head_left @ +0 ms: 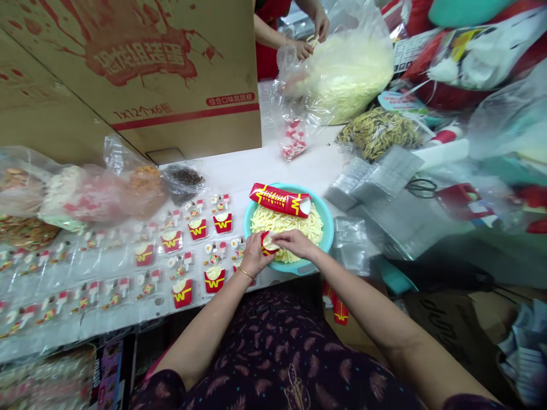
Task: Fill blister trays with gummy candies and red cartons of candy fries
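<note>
My left hand (pixel 254 255) grips a small red fry box (pixel 268 245) over the near side of a turquoise basin (pixel 329 228). At the box's mouth, the fingers of my right hand (pixel 298 242) are pinched together; what they hold, if anything, is hidden. Pale yellow toy-like fries (pixel 314 229) fill the basin beneath both hands. Across the basin's far side lies a nested stack of red fry boxes (pixel 280 199) with yellow markings. To the left, filled red fry boxes (pixel 214 279) sit in clear plastic trays beside small food-shaped pieces (pixel 183 262).
A large cardboard carton (pixel 183 80) stands at the back left. Bags of small pieces (pixel 106 191) line the table's left. Another person's hands (pixel 310 40) touch a big bag of fries (pixel 346 74). Clear plastic packs (pixel 352 242) lie right of the basin.
</note>
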The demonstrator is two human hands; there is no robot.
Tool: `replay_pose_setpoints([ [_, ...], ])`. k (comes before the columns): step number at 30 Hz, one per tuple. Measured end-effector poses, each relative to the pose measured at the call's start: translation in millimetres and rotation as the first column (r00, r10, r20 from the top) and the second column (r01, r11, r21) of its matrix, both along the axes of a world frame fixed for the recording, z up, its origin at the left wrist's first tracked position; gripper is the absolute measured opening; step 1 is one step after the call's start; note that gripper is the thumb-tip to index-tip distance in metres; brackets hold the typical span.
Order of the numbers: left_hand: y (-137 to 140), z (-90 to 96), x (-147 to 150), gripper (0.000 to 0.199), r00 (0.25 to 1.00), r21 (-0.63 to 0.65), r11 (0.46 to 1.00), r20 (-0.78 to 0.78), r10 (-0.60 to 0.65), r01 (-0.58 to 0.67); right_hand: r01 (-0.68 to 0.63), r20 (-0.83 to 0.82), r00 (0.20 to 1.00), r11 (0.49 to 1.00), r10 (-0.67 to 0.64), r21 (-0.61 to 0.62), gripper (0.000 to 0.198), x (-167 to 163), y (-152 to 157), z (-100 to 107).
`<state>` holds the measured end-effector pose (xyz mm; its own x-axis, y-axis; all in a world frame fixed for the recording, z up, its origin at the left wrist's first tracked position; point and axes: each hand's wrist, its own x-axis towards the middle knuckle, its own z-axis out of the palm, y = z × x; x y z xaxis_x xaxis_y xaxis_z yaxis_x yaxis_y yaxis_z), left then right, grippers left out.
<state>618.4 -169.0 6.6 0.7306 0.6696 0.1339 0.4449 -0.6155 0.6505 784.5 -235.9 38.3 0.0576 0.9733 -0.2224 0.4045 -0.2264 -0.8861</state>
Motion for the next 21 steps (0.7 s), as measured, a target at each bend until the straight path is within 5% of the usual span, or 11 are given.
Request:
replay_pose_setpoints([
  [3, 5, 2.4, -10, 0.060, 0.999, -0.016, 0.999, -0.014, 0.045, -0.045, 0.157, 0.307, 0.945, 0.978, -0.110, -0.134, 0.024, 15, -14, -13],
  [6, 8, 3.5, -14, 0.060, 0.998, -0.026, 0.997, -0.013, 0.068, -0.068, 0.092, 0.548, 0.833, 0.957, 0.078, -0.276, 0.037, 2, -22, -32],
  [9, 10, 4.8, -16, 0.061, 0.997, -0.022, 0.996, -0.014, 0.082, -0.082, 0.035, 0.600, 0.789, 0.965, 0.132, -0.258, 0.025, -13, -19, -46],
  [12, 13, 6.8, -19, 0.060, 0.998, -0.006, 0.998, -0.019, 0.066, -0.066, 0.082, 0.462, 0.886, 0.972, 0.029, -0.218, 0.011, 1, -15, -47],
  [15, 13, 7.9, -19, 0.059, 0.999, 0.013, 0.999, -0.036, 0.039, -0.038, 0.141, 0.113, 0.986, 0.970, -0.120, -0.198, 0.015, 27, -14, -31],
  [18, 11, 7.3, -11, 0.061, 0.999, 0.007, 1.000, -0.048, 0.003, -0.002, 0.131, -0.215, 0.961, 0.971, -0.173, -0.198, 0.025, 37, -9, -7],
  [21, 8, 6.0, 1, 0.063, 0.999, -0.001, 1.000, -0.045, -0.012, 0.012, 0.107, -0.279, 0.948, 0.980, -0.151, -0.167, 0.027, 28, 3, 6],
])
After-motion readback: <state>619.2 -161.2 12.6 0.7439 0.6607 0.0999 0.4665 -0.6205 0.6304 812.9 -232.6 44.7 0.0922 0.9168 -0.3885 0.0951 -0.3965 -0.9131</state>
